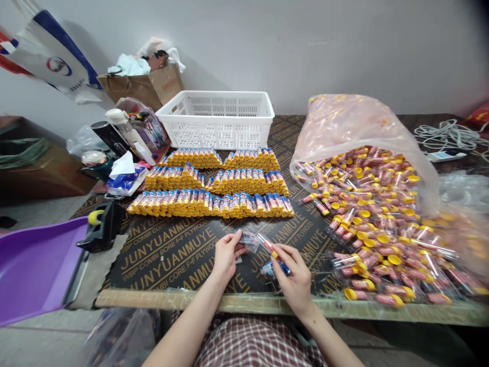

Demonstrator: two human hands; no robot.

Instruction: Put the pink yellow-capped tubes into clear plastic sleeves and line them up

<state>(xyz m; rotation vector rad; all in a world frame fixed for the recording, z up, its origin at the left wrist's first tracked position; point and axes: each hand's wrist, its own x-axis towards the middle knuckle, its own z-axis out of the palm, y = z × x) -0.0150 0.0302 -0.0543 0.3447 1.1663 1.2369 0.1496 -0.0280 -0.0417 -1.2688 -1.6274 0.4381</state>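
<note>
Between thumb and fingers, my left hand (pixel 228 253) pinches a clear printed plastic sleeve (pixel 249 240) at its left end. My right hand (pixel 293 275) grips a small clear tube (pixel 267 244) with a yellow cap and pinkish contents; its clear end points at the sleeve's right end. Whether the two touch, I cannot tell. Blue printed sleeves (pixel 280 268) lie on the table beside and partly under my right hand. Beyond my hands stand rows of tubes (pixel 214 201) in blue printed sleeves, stacked with yellow caps toward me.
A large plastic bag (pixel 355 120) spills unsleeved yellow-capped tubes (pixel 382 244) across the right side. A white basket (pixel 216 125) stands behind the rows. At left are a tape dispenser (pixel 101 227), a purple dustpan (pixel 38 270), tissues (pixel 125 176) and bottles (pixel 121 127). White cable (pixel 451 135) lies back right.
</note>
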